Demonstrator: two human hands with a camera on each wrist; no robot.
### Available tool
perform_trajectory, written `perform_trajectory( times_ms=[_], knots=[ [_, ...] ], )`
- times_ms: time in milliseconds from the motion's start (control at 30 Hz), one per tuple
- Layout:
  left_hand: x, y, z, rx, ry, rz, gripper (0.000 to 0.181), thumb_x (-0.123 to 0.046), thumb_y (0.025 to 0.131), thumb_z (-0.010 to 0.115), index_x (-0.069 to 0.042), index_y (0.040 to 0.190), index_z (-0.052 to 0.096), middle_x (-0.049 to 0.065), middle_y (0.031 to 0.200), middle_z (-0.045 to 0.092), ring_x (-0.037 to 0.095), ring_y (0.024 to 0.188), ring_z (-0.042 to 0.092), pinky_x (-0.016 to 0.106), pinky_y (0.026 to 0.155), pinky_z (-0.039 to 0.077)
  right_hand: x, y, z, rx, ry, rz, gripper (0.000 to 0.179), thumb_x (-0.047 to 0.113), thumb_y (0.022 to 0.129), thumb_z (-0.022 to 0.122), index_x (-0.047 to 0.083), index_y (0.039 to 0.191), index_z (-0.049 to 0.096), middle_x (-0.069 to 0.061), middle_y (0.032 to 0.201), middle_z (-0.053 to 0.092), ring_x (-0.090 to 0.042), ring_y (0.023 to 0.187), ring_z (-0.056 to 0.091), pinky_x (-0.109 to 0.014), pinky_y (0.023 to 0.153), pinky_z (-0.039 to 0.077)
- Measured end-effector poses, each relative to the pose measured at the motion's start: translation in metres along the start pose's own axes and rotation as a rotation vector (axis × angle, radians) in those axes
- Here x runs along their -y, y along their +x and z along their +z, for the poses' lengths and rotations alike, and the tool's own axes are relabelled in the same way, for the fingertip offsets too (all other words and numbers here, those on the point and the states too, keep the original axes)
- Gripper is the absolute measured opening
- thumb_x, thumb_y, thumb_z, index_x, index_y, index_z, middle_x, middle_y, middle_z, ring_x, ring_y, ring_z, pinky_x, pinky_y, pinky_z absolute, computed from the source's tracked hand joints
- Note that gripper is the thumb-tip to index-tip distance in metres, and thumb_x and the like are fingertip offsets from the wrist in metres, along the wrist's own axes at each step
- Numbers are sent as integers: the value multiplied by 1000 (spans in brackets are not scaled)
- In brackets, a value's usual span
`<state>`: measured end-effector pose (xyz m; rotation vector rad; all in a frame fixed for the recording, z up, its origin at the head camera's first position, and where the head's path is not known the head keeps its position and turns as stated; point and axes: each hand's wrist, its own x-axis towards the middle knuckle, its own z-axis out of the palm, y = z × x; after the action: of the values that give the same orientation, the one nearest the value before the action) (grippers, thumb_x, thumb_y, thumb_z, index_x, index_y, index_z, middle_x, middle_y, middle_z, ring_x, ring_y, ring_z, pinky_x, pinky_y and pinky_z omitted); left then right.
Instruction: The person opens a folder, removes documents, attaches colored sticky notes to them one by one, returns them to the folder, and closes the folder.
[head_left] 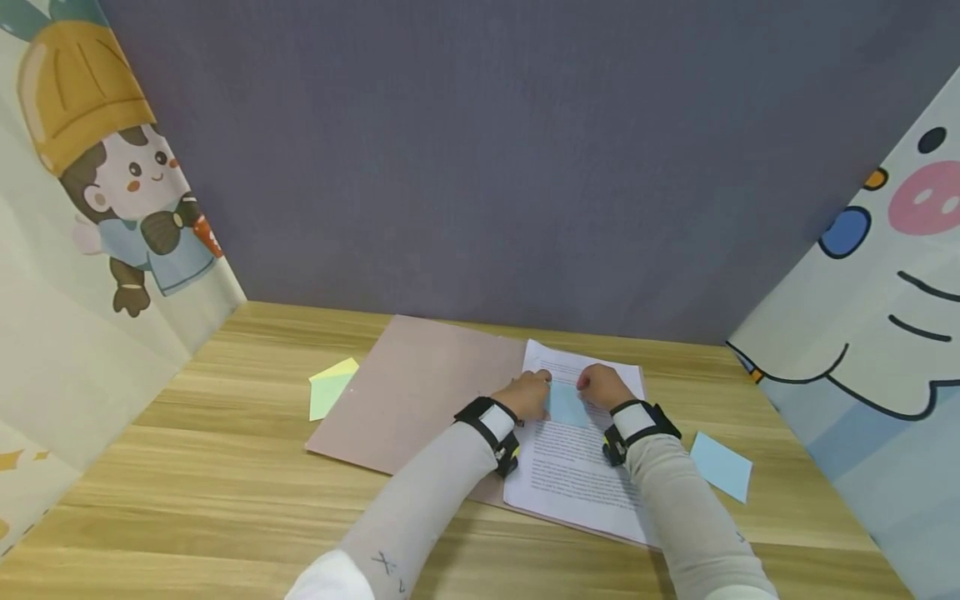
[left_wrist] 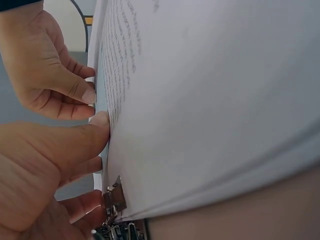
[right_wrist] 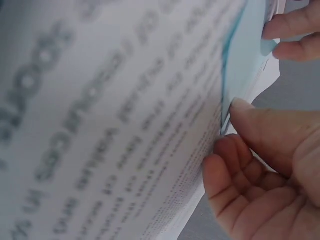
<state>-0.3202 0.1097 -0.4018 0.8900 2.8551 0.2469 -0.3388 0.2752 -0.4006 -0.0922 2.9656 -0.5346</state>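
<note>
A pale blue sticky note (head_left: 567,405) lies on a printed page (head_left: 577,467) in a pinkish folder (head_left: 435,383). At the note's left side, the fingers of my left hand (head_left: 527,395) press it against the paper, fairly straight in the right wrist view. My right hand (head_left: 603,387) has its thumb on the note's other edge, with the remaining fingers curled beneath; it seems to pinch that edge. A metal clip (left_wrist: 116,197) of the folder sits beside my left fingers in the left wrist view.
Yellow and green sticky notes (head_left: 330,393) lie by the folder's left edge. Another blue note (head_left: 722,467) lies on the wooden table (head_left: 225,500), right of my right forearm. A grey panel (head_left: 480,167) stands behind; cartoon-printed sheets flank both sides.
</note>
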Motion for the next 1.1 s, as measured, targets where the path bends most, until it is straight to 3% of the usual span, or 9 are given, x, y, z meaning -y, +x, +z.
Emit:
perform_trajectory(
  times_ms=[433, 700, 800, 933, 1100],
  knots=[
    [1, 1, 1, 31, 55, 11, 46, -31, 83, 65, -7, 121, 58, 4, 134, 49, 24, 121, 46, 36, 101, 40, 9, -4, 1, 35, 1, -114, 21, -8, 76, 63, -3, 96, 67, -15, 95, 67, -27, 91, 60, -41, 84, 48],
    [3, 3, -1, 23, 83, 13, 47, -31, 83, 65, -10, 124, 57, 3, 135, 49, 22, 119, 46, 36, 97, 43, 10, 1, 0, 27, -62, -355, 26, -11, 73, 59, -2, 95, 70, -16, 92, 69, -30, 87, 62, -41, 81, 49],
    [1, 2, -2, 27, 118, 12, 46, -31, 84, 64, -12, 125, 56, 3, 135, 50, 22, 119, 47, 40, 96, 43, 10, 3, -1, 37, -69, -383, 25, -11, 72, 61, -3, 94, 70, -16, 92, 69, -33, 90, 62, -42, 83, 49],
    [-2, 0, -4, 53, 145, 0, 47, -32, 86, 61, -13, 128, 54, 2, 137, 48, 22, 121, 45, 44, 98, 42, 11, 3, -2, 44, -94, -362, 24, -9, 71, 64, -3, 94, 70, -16, 90, 68, -32, 89, 61, -41, 82, 49],
    [-3, 2, 4, 63, 138, 0, 49, -32, 86, 60, -13, 130, 51, 2, 139, 46, 22, 124, 44, 46, 100, 40, 10, -6, 0, 9, -118, -228, 19, -7, 74, 63, -2, 90, 71, -16, 90, 69, -33, 92, 62, -42, 84, 48]
  ],
)
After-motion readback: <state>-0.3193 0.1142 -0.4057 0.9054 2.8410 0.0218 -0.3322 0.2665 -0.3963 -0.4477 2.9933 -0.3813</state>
